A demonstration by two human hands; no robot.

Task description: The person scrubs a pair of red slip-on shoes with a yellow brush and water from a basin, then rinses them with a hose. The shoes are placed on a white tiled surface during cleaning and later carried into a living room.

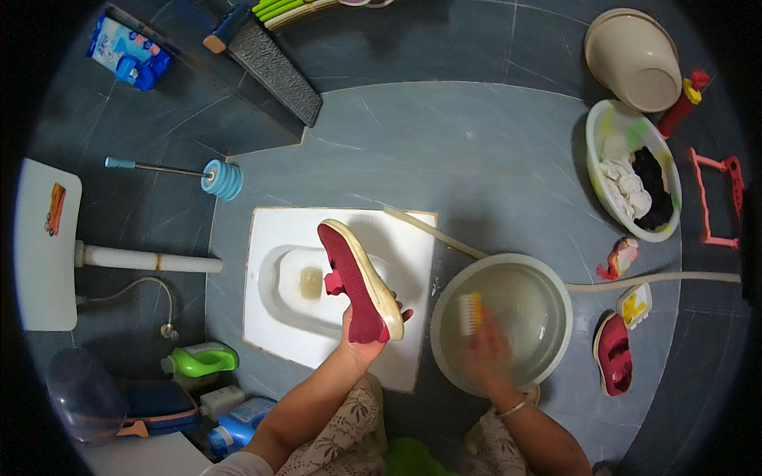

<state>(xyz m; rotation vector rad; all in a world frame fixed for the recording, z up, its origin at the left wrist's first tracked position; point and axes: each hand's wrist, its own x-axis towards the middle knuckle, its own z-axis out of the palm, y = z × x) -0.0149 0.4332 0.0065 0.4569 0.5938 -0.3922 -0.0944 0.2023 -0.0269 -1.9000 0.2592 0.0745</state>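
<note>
While 1 red shoe (359, 282) is gripped at its heel by the left hand (361, 337) above the white squat toilet (274, 317), a scrubbing brush (471, 312) is clasped by the blurred right hand (488, 353) over the water basin (556, 333).

A home bathroom, used for washing: a white squat toilet (333, 285) set into the grey tiled floor (476, 151) at centre, a plunger (208, 176) at ten o'clock, detergent bottles (208, 361) (green and blue) at eight, laundry in a basin (635, 170) at two.
</note>
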